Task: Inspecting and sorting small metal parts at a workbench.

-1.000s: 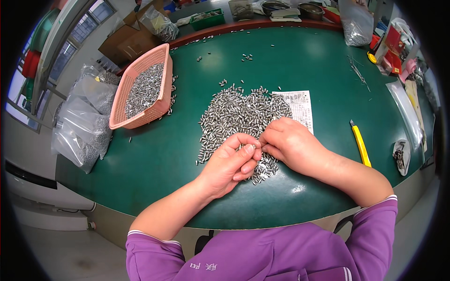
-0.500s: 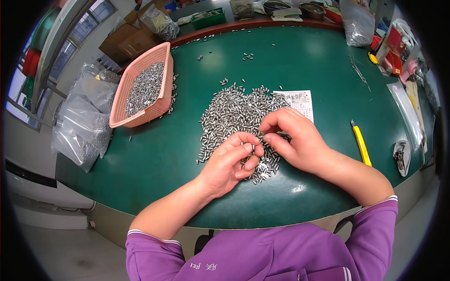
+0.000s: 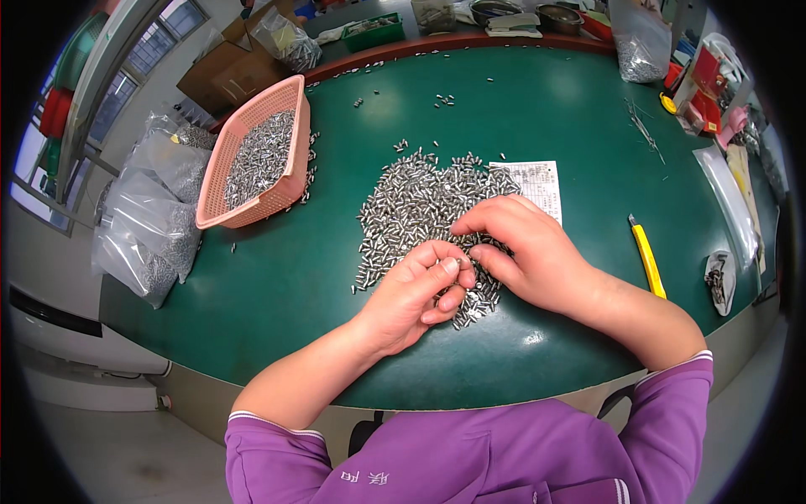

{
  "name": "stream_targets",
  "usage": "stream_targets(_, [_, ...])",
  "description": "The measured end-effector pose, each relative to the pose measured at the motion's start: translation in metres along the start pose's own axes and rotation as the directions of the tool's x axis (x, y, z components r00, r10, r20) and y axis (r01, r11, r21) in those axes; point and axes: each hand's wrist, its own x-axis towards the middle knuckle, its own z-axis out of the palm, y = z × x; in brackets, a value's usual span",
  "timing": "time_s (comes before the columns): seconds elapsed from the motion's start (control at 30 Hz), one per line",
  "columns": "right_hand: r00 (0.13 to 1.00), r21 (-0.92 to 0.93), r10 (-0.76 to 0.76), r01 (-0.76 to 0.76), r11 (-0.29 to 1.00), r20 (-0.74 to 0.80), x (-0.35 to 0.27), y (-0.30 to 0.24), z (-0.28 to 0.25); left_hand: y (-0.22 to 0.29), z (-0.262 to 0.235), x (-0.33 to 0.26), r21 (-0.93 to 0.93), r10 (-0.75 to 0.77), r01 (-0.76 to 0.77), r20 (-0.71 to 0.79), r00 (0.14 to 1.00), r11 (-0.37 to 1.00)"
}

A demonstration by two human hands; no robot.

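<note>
A broad heap of small silvery metal pins (image 3: 420, 197) lies on the green tabletop in front of me. At its near edge my left hand (image 3: 416, 290) is turned partly palm up, with the fingers curled and the thumb pressed toward the index finger. Small metal pins show at those fingertips, partly hidden by the fingers. My right hand (image 3: 529, 252) hovers palm down over the heap's right side, close to the left fingertips. Its thumb and index finger are apart, and I see nothing between them; the other fingers are hidden beneath the hand.
A pink basket (image 3: 211, 189) of similar pins stands left, beside filled clear bags (image 3: 147, 244). A printed sheet (image 3: 541, 186) lies partly under the heap. To the right are a yellow utility knife (image 3: 646, 256) and a small white dish (image 3: 719, 281). Loose pins (image 3: 443, 102) lie farther back.
My right hand has shifted slightly left over the heap, its index finger now farther out above the pins. My left hand has barely moved, its fingertips drawn a little closer together.
</note>
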Motion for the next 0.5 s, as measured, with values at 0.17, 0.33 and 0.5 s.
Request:
stream_targets(0.17, [0.992, -0.188, -0.019, 0.042, 0.981, 0.126, -0.0074, 0.0069, 0.0038, 0.0005, 0.0002, 0.0005, 0.013, 0.003, -0.003, -0.012, 1.000, 1.000])
stream_targets(0.33, [0.988, -0.152, -0.016, 0.039, 0.988, 0.151, -0.0072, 0.0105, 0.0048, 0.0006, -0.0009, 0.0000, -0.013, 0.005, -0.005, 0.017, 1.000, 1.000])
stream_targets(0.5, [0.993, -0.125, -0.013, 0.028, 0.992, 0.118, -0.0043, 0.0078, 0.0026, 0.0013, -0.0012, -0.0001, -0.025, 0.007, -0.006, 0.008, 1.000, 1.000])
